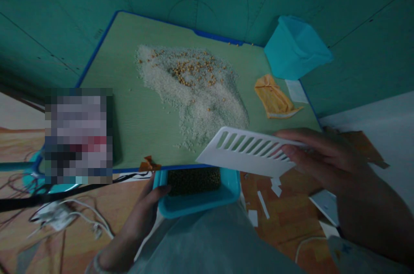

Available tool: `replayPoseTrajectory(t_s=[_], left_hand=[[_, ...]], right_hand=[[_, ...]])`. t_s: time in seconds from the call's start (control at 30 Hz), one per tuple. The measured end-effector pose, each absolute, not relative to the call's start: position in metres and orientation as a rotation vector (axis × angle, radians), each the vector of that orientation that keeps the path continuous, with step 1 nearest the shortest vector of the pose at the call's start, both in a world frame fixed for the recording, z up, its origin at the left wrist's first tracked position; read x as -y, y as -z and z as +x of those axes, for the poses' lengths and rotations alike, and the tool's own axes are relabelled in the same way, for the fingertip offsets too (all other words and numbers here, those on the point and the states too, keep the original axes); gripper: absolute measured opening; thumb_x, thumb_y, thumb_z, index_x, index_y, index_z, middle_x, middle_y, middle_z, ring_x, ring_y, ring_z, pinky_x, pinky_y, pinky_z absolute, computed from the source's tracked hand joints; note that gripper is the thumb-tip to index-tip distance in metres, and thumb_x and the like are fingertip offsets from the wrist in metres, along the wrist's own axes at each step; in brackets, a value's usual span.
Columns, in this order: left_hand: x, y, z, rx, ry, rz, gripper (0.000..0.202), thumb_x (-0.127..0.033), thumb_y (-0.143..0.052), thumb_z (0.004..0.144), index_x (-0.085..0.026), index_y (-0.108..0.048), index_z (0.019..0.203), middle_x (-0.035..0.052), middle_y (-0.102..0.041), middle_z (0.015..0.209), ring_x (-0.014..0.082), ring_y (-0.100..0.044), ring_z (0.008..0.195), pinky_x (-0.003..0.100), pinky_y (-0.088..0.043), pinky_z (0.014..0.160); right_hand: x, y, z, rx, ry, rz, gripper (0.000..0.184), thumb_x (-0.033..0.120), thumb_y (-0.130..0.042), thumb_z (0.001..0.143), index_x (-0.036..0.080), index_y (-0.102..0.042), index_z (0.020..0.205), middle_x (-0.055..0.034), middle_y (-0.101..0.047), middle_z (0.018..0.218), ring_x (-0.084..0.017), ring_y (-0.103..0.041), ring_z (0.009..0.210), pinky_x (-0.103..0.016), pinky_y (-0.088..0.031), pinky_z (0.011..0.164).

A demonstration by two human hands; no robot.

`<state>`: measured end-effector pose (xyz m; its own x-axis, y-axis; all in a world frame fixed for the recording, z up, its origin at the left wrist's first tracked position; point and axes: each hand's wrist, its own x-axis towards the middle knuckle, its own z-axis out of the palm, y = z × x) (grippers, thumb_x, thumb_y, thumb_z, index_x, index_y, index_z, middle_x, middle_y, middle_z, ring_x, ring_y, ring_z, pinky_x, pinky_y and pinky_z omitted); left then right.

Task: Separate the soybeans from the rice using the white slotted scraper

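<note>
My right hand (318, 160) grips a white slotted plastic scoop (246, 151), held flat over the near edge of a small green table (129, 106). My left hand (142, 211) holds the left rim of a blue rectangular tray (197, 205), which sits just below the table's near edge with dark grains inside. On the table lies a spread pile of white rice (200, 97) with yellow beans (194, 71) mixed into its far part.
A blue plastic container (296, 48) lies tipped at the table's far right corner, with a crumpled orange bag (274, 97) beside it. White cables (64, 216) and paper scraps (263, 205) litter the wooden floor. A blurred patch covers the table's near left.
</note>
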<state>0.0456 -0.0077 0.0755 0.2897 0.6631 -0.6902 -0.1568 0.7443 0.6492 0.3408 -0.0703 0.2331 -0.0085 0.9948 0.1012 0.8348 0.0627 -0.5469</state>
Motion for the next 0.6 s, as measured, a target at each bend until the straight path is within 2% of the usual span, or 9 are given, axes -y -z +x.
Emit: replayPoseTrajectory(t_s=[0.1, 0.27, 0.47, 0.6], left_hand=[[0.008, -0.076, 0.046, -1.152, -0.581, 0.528, 0.048, -0.026, -0.066, 0.06, -0.023, -0.064, 0.108, -0.0006, -0.072, 0.105, 0.0344, -0.048, 0.119, 0.042, -0.032, 0.102], [0.007, -0.077, 0.046, -1.145, -0.573, 0.522, 0.05, -0.027, -0.067, 0.06, -0.023, -0.063, 0.11, -0.0018, -0.073, 0.103, 0.0326, -0.05, 0.117, 0.039, -0.036, 0.099], [0.006, -0.079, 0.047, -1.171, -0.597, 0.52, 0.051, -0.027, -0.067, 0.059, -0.023, -0.063, 0.11, -0.0008, -0.072, 0.107, 0.0335, -0.047, 0.121, 0.042, -0.031, 0.103], [0.005, -0.083, 0.048, -1.139, -0.564, 0.486, 0.051, -0.025, -0.064, 0.063, -0.024, -0.06, 0.114, -0.0015, -0.074, 0.102, 0.0329, -0.052, 0.116, 0.043, -0.037, 0.099]], right_hand=[[0.07, -0.233, 0.34, 1.935, -0.448, -1.841, 0.023, 0.019, -0.052, 0.085, 0.025, -0.06, 0.106, 0.0034, -0.072, 0.093, -0.007, -0.068, 0.077, -0.009, -0.051, 0.064], [0.061, -0.228, 0.348, 1.92, -0.389, -1.929, 0.024, 0.025, -0.05, 0.086, 0.02, -0.061, 0.107, -0.0021, -0.072, 0.092, -0.014, -0.069, 0.077, -0.02, -0.055, 0.064], [0.049, -0.229, 0.369, 1.686, -0.325, -2.077, 0.024, 0.032, -0.05, 0.085, 0.021, -0.061, 0.104, -0.0019, -0.072, 0.08, -0.018, -0.068, 0.068, -0.026, -0.055, 0.057], [0.049, -0.235, 0.374, 1.641, -0.199, -2.118, 0.023, 0.034, -0.051, 0.084, 0.023, -0.06, 0.102, -0.0022, -0.071, 0.085, -0.019, -0.067, 0.071, -0.027, -0.054, 0.057]])
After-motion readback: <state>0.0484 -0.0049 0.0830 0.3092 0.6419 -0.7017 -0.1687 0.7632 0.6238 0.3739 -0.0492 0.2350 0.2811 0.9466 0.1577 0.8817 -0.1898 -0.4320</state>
